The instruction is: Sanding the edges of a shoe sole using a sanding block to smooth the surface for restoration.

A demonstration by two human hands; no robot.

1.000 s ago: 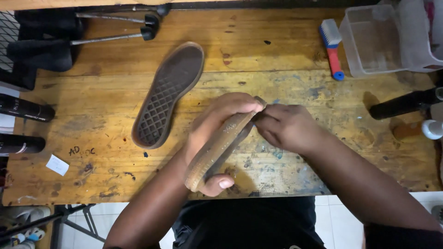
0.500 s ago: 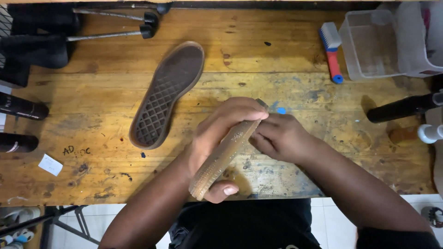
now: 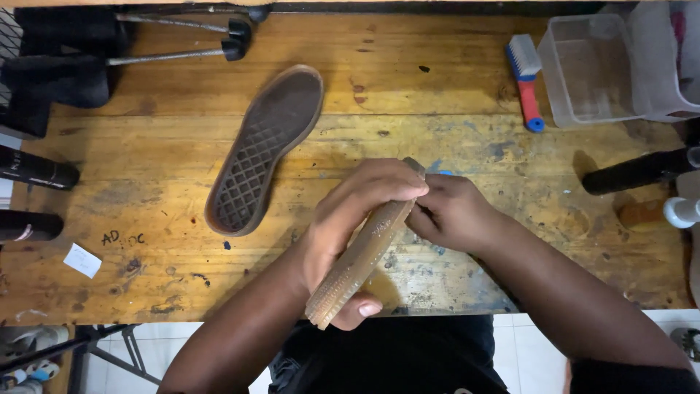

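1. Sole in hand: tan rubber shoe sole [image 3: 362, 255], held edge-up above the near edge of the wooden surface [image 3: 452, 80], running from near the person's body up and away to the fingers.
2. Left hand [image 3: 348, 219]: wrapped around the sole's middle and far part, fingers curled over its top edge, thumb showing under the near end; grasping it firmly.
3. Right hand [image 3: 450, 211]: closed against the far tip of the same sole, fingertips pinching or picking at its edge just beside the left fingers; whether a small tool sits in it cannot be told.
4. Progress, as a judgement: work on the edge appears under way at the far tip; the rest of the rim toward the near end looks untreated, with pale specks on its face.
5. Second sole: dark brown sole [image 3: 262, 149], tread up, lying flat on the surface, well apart from both hands and untouched.
6. Nearby items: blue-and-red brush [image 3: 526, 80] and clear plastic tub [image 3: 590, 69] at the far right; black cylinders [image 3: 36, 169] at the left edge.
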